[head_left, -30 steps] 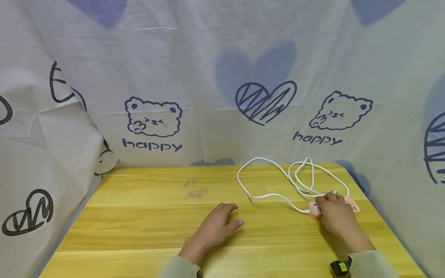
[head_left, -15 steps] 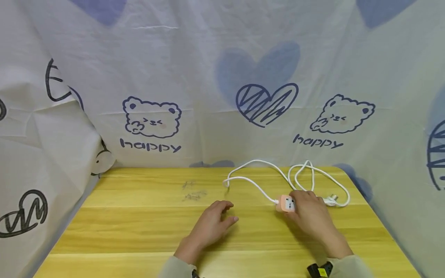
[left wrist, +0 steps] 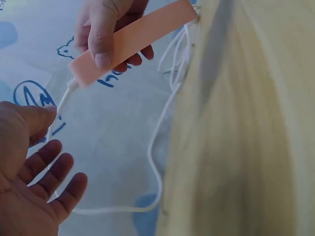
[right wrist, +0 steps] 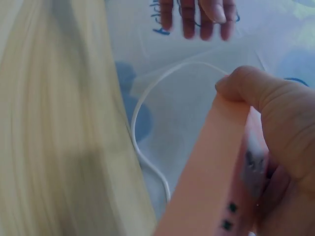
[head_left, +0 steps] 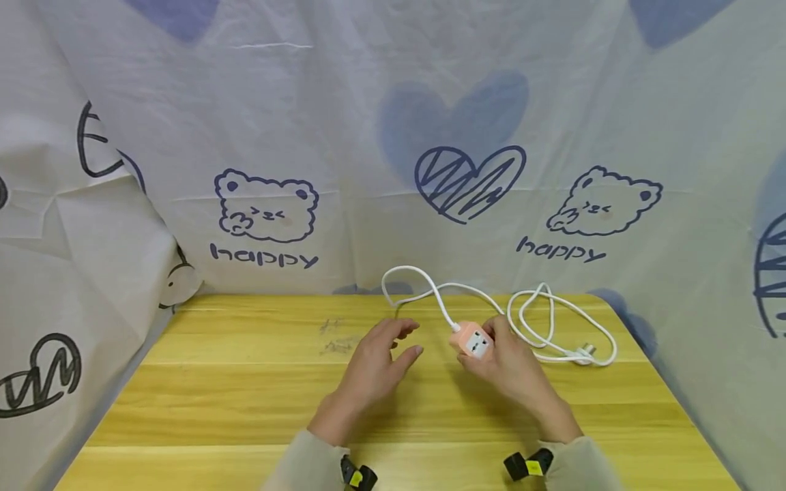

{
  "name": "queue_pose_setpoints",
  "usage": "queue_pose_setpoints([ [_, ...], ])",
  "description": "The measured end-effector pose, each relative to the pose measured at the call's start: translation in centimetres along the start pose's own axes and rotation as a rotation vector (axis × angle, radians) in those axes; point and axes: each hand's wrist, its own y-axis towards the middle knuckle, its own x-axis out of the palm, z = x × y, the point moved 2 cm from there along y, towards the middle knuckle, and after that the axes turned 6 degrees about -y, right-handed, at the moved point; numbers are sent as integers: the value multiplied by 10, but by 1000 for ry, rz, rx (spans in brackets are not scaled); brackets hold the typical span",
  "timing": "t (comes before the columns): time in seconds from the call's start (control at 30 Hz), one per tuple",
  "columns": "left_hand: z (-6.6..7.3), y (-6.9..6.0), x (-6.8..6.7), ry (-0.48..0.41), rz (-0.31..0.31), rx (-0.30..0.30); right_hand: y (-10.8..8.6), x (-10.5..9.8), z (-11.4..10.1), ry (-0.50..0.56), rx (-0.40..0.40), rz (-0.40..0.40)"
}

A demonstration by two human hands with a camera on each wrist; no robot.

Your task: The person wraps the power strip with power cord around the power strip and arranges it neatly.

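A pink power strip [head_left: 471, 341] with white socket faces is raised above the table, gripped by my right hand [head_left: 512, 365]. In the left wrist view, the thumb of that hand lies across the strip's plain pink side [left wrist: 142, 37]. A white cord [head_left: 439, 300] leaves the strip's left end and arches up and back. To the left of the strip, my left hand [head_left: 371, 368] is held with relaxed fingers and thumb apart, holding nothing. A gap separates it from the strip. The right wrist view shows the strip [right wrist: 209, 157] close up, its lower end cut off.
Loose loops of the cord lie at the table's back right, with its white plug [head_left: 583, 354] there. The wooden table [head_left: 245, 409] meets a printed cloth [head_left: 368, 136] along its back edge. More cloth hangs at both sides.
My right hand has lifted the power strip and carried it left towards the middle, uncovering the plug. The cord's near part has risen into an arch. My left hand has shifted slightly forward.
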Motion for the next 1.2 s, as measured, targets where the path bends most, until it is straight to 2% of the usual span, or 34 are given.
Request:
queue_pose_setpoints([
  [0.2, 9, 15, -13, 66, 73, 92, 4, -1, -17, 45, -60, -34],
  [0.37, 13, 25, -24, 97, 104, 108, 3, -6, -32, 104, -139, -71],
  [0.47, 15, 31, -30, 95, 98, 78, 2, -9, -41, 135, -189, -99],
  [0.63, 16, 34, -36, 77, 91, 9, -1, -14, -54, 192, -223, -158],
  [0.77, 14, 31, -40, 68, 168, -15, -4, -17, -60, 245, -234, -220],
  [0.93, 4, 27, -46, 68, 273, -44, -7, -19, -66, 304, -173, -316],
  [1.07, 0, 23, -54, 46, 321, -106, -10, -21, -72, 329, -162, -414],
  [1.2, 3, 19, -62, 12, 338, -189, -12, -23, -72, 313, -168, -488],
])
